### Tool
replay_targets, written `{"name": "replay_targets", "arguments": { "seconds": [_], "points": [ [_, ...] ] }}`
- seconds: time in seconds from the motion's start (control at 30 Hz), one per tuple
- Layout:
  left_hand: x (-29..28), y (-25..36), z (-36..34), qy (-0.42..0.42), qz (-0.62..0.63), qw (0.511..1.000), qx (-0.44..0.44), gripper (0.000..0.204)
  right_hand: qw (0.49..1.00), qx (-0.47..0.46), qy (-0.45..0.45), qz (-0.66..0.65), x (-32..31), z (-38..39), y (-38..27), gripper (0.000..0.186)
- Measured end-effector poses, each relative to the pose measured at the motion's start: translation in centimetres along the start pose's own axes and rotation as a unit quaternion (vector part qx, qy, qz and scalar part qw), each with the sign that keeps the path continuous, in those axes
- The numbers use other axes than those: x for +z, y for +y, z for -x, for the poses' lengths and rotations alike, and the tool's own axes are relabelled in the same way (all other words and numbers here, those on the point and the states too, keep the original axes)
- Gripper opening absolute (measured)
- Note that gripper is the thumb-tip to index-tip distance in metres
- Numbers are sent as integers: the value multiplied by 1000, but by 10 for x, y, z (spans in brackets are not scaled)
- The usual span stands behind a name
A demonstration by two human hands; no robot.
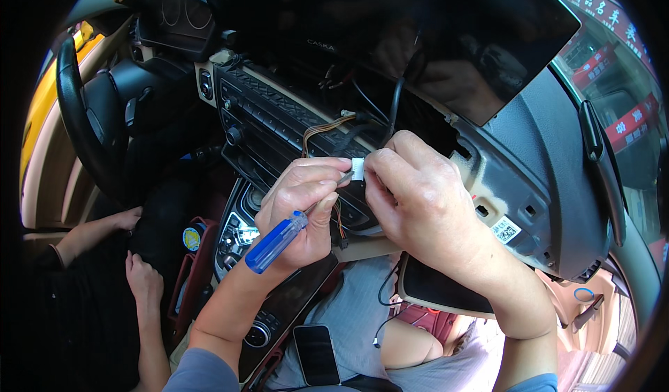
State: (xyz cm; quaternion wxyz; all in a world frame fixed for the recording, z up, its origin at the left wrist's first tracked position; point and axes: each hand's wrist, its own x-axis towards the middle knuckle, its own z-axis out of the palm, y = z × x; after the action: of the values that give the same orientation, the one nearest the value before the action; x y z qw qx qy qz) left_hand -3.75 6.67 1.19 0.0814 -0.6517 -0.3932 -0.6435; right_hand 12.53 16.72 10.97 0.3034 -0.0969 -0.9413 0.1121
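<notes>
In front of the dashboard's middle, my two hands meet at a small white wire connector (358, 169). My right hand (421, 193) is closed with its fingertips pinching the connector's right side. My left hand (300, 197) is closed round a screwdriver (276, 242) with a clear blue handle, which slants down toward the lower left. Its shaft points up to the connector, and the tip is mostly hidden by my fingers. Thin brown wires (322, 128) loop behind my left fingers to another small plug. More thin wires with a dark plug (342, 239) hang below my hands.
A large dark screen (432, 29) covers the top of the dashboard. The steering wheel (70, 106) is at left, beside a seated person's hands (145, 284). A phone (316, 354) lies on my lap, near a dark flat panel (442, 284) and a loose cable. Exposed dash trim (512, 190) is at right.
</notes>
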Motion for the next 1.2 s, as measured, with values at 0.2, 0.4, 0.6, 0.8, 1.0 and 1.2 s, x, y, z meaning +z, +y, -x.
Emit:
{"name": "replay_targets", "arguments": {
  "seconds": [0.2, 0.4, 0.6, 0.8, 1.0, 1.2],
  "points": [
    [-4, 2, -1, -23, -20, 1000, 2, 17, 1000, -2, 1, -5, 0, 0, -1, 12],
    [-12, 2, -7, -43, -22, 999, 10, 22, 1000, -9, -1, 7, 0, 0, -1, 13],
    [-32, 4, -19, -89, -3, 996, -12, 18, 1000, -1, -8, 11, -1, 0, -1, 14],
    [-39, -2, -24, -102, 18, 994, -32, 16, 1000, 4, -3, 10, 0, -1, -3, 15],
    [-38, -5, -20, -90, 84, 989, -83, 19, 1000, 2, -18, 24, 0, -2, -4, 13],
    [-39, -8, -17, -90, 75, 991, -68, 21, 999, 7, -25, 32, 0, -2, -5, 11]
  ]
}}
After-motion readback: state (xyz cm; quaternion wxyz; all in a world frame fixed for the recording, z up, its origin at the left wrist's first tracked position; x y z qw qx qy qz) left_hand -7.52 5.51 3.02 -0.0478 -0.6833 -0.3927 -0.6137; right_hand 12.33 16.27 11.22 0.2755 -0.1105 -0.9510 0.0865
